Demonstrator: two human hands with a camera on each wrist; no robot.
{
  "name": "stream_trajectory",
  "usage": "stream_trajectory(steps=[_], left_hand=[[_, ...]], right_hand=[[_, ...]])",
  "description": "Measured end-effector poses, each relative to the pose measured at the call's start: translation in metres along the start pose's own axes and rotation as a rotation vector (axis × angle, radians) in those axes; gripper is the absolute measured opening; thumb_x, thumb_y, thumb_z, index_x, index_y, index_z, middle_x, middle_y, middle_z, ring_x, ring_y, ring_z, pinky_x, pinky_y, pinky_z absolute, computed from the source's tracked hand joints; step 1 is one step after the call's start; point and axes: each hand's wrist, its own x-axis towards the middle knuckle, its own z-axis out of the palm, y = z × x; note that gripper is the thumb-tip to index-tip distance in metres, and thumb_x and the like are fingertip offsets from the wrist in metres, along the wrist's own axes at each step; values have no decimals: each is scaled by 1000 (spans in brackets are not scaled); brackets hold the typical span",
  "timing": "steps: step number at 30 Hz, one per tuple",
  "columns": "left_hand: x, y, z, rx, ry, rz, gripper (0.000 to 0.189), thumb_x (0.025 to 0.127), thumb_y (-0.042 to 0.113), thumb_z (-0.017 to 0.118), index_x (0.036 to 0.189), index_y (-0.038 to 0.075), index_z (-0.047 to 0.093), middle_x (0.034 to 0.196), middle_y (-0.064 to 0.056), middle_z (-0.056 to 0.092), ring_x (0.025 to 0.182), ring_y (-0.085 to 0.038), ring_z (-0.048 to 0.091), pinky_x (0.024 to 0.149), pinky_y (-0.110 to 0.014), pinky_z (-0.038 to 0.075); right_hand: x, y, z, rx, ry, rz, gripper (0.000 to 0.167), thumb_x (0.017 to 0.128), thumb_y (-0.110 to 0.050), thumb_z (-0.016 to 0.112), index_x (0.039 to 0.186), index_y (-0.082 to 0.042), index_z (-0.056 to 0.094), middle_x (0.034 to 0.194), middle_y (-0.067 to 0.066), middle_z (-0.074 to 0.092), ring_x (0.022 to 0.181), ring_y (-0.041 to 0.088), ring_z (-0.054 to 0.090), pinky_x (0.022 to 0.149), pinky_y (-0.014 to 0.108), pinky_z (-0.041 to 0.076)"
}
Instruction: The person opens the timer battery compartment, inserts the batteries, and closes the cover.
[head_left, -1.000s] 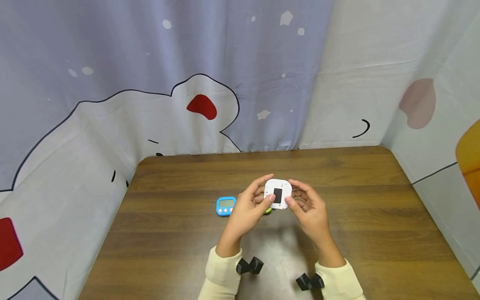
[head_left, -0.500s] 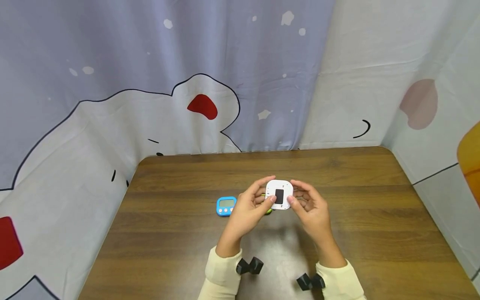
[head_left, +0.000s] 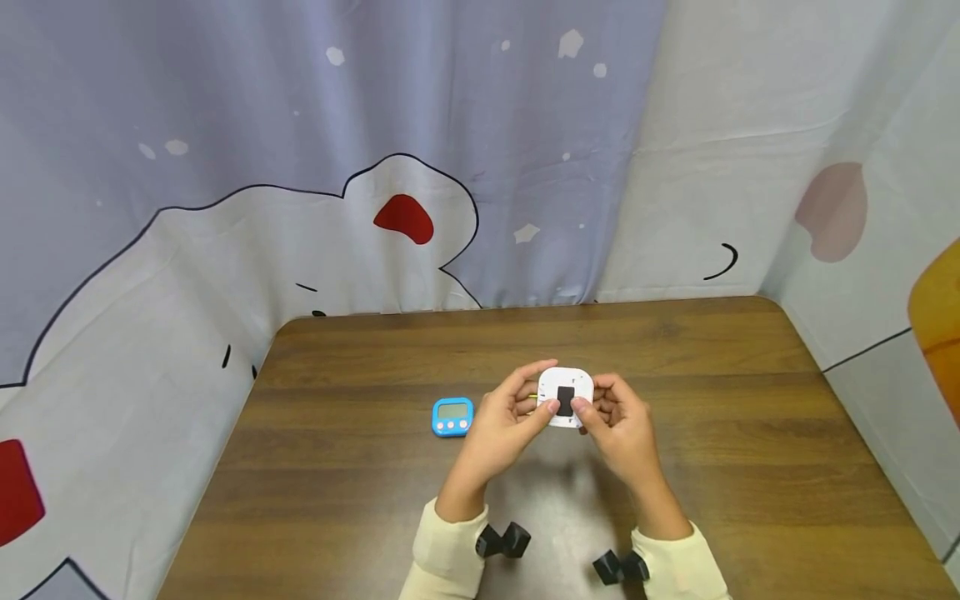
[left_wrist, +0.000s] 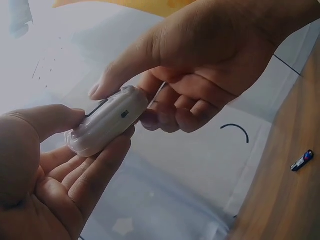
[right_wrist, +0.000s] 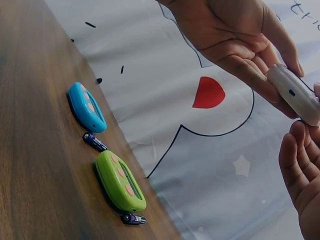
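Note:
A white digital timer [head_left: 551, 382], a rounded square with its back towards the head camera, is held up over the table between both hands. A dark rectangle [head_left: 566, 402] sits on its back. My left hand [head_left: 495, 429] grips the left edge, thumb on the back and fingers behind. From the other side my right hand [head_left: 626, 427] pinches the timer, its thumb tip beside the dark rectangle. The left wrist view shows the timer's side [left_wrist: 112, 120] with a small dark slot. Its front face is hidden.
A blue timer [head_left: 452, 417] lies on the wooden table [head_left: 337, 500], left of the hands. In the right wrist view, a green timer [right_wrist: 120, 182] lies nearby, with one battery [right_wrist: 94, 141] between the two and another battery [right_wrist: 133, 219] beside the green one. Patterned curtains [head_left: 525, 167] border the table.
Both hands and the white timer have shifted slightly right and down. My right thumb now reaches further in over its back. The green sliver below the timer has gone out of sight.

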Motion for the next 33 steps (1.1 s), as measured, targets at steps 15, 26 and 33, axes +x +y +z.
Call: stream_trajectory(steps=[15, 26, 33], left_hand=[[0, -10, 6, -36, -6, 14, 45, 95, 12, 65, 138, 13, 52, 112, -14, 68, 97, -20, 69, 77, -33, 59], [1, -2, 7, -35, -6, -45, 48, 95, 3, 63, 140, 11, 50, 115, -18, 66, 98, -22, 69, 76, -33, 59], [-1, 20, 3, 12, 4, -29, 45, 94, 0, 63, 137, 4, 52, 112, -20, 67, 96, -22, 70, 75, -30, 59]], right_hand=[[-5, 22, -6, -197, 1, -168, 36, 87, 5, 62, 123, 5, 54, 53, 4, 59, 44, -2, 44, 35, 15, 35], [1, -15, -2, -215, -124, -124, 33, 90, 15, 52, 122, 12, 45, 48, 4, 45, 46, -4, 31, 36, 16, 26], [1, -14, -1, -187, -128, -108, 31, 91, 17, 46, 122, 13, 47, 70, 12, 65, 60, 3, 53, 49, 22, 45]])
